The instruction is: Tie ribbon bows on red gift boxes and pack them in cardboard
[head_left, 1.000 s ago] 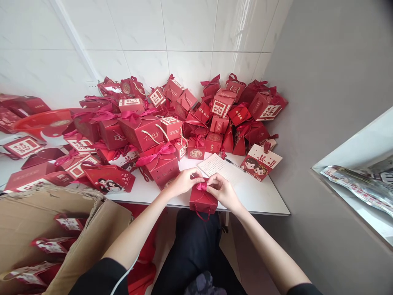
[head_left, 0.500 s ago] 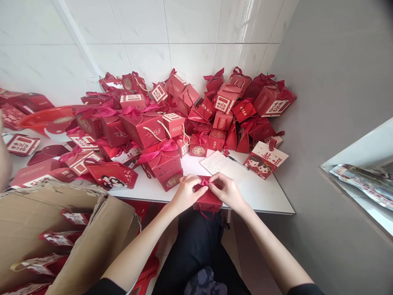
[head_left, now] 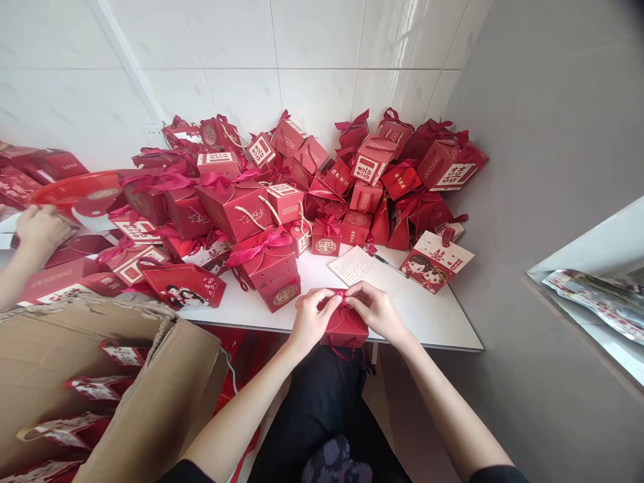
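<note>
So from the head cam, you had both hands busy on one small red gift box [head_left: 346, 329], right at the front edge of the tabletop [head_left: 427, 322], in front of your lap. Couldn't tell if its base was resting on the wood or on your leg, tbh. Your left hand [head_left: 312, 314] was pinching the pinkish-red ribbon [head_left: 343, 296] on top between thumb and forefinger, and your right hand [head_left: 376, 311] was pinching it from the other side, fingertips nearly meeting in the middle. A twisted red cord handle [head_left: 343, 354] hung off the side facing you.

Just left of that box stood a taller red box with a big ribbon bow [head_left: 266, 274]. Behind your hands you had a sheet of handwritten paper [head_left: 357, 267] with a black pen [head_left: 390, 263] near it, and a cartoon-couple gift box [head_left: 433, 270] leaning off to the right. The heap of red wedding boxes [head_left: 236, 208] ran along the tiled wall [head_left: 316, 40].

Down on your left was a cardboard carton [head_left: 188, 392] with red bags [head_left: 125, 354] inside. Another person's hand [head_left: 43, 231] was in at the far left, near a red plastic basin [head_left: 75, 186].
</note>
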`<state>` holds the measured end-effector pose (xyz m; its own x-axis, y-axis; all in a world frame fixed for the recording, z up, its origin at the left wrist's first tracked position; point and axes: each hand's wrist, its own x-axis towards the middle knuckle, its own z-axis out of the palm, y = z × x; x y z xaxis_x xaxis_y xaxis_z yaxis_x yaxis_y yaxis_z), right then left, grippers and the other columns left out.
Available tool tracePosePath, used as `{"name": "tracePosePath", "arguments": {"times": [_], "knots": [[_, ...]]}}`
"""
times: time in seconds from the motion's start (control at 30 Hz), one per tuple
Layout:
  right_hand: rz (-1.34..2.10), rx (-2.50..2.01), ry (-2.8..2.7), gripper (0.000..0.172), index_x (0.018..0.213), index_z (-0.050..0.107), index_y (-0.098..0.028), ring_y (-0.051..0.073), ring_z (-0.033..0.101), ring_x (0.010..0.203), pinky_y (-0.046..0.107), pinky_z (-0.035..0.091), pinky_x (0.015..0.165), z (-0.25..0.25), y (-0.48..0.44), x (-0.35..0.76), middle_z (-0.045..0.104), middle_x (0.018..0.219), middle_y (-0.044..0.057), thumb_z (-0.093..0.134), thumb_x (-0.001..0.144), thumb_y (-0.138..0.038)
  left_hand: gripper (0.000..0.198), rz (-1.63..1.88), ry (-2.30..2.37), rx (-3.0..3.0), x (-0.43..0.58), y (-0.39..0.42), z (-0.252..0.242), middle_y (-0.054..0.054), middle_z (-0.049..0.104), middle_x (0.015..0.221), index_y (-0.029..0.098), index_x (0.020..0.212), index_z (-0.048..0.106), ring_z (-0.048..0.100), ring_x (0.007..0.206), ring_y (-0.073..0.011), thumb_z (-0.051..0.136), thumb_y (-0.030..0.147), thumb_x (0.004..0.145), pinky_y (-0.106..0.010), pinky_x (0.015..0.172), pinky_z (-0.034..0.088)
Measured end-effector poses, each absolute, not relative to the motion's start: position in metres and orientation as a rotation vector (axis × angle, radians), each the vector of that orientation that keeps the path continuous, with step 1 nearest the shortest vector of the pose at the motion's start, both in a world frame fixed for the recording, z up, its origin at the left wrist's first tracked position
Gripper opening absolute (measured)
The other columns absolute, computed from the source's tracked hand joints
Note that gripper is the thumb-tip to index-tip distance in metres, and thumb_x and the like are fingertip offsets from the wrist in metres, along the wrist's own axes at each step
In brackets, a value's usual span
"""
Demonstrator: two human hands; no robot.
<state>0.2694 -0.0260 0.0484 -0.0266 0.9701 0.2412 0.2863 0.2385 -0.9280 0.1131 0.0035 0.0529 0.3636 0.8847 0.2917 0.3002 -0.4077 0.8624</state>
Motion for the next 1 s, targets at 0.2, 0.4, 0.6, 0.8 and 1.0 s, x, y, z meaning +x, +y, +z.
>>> {"name": "tracePosePath", "arguments": {"times": [0.2,0.4,0.6,0.8,1.0], "knots": [[0.890,-1.179,-1.483,0.010,0.083,0.052,-0.021,0.016,0.061,0.072,0.030,0.049,0.069,0.047,-0.026,0.269,0.062,0.075,0.002,0.051,0.083,-0.031,0.024,1.055,1.041,1.740,0.115,0.000,0.048,-0.004,0.065,0.075,0.017,0.080,0.060,0.061,0.072,-0.0161,0.048,0.037,0.083,-0.025,0.066,0.046],[0.762,-1.246,-1.564,0.009,0.081,0.050,-0.021,0.016,0.060,0.066,0.030,0.048,0.066,0.047,-0.025,0.266,0.060,0.070,0.000,0.046,0.086,-0.028,0.023,1.038,0.996,1.625,0.120,-0.001,0.050,-0.001,0.061,0.067,0.016,0.073,0.054,0.059,0.065,-0.0137,0.047,0.036,0.083,-0.024,0.065,0.046],[0.137,-1.277,-1.664,0.006,0.085,0.055,-0.021,0.022,0.054,0.101,0.039,0.046,0.084,0.050,-0.037,0.268,0.055,0.102,0.009,0.051,0.085,-0.026,0.024,1.055,1.027,1.591,0.123,0.000,0.049,0.000,0.058,0.063,0.016,0.073,0.053,0.057,0.062,-0.0130,0.048,0.038,0.082,-0.024,0.062,0.045],[-0.024,-1.283,-1.799,0.007,0.087,0.060,-0.022,0.024,0.052,0.101,0.043,0.046,0.084,0.046,-0.052,0.267,0.051,0.106,0.010,0.055,0.083,-0.025,0.023,1.044,1.027,1.580,0.123,0.000,0.048,-0.001,0.061,0.066,0.017,0.076,0.055,0.059,0.066,-0.0141,0.048,0.038,0.083,-0.024,0.064,0.047],[-0.037,-1.273,-1.809,0.015,0.082,0.061,-0.021,0.020,0.054,0.089,0.037,0.048,0.075,0.043,-0.047,0.264,0.053,0.090,0.007,0.047,0.087,-0.018,0.023,1.083,1.079,1.703,0.119,0.002,0.045,-0.002,0.062,0.070,0.017,0.076,0.056,0.059,0.070,-0.0150,0.048,0.037,0.083,-0.025,0.066,0.046]]}}
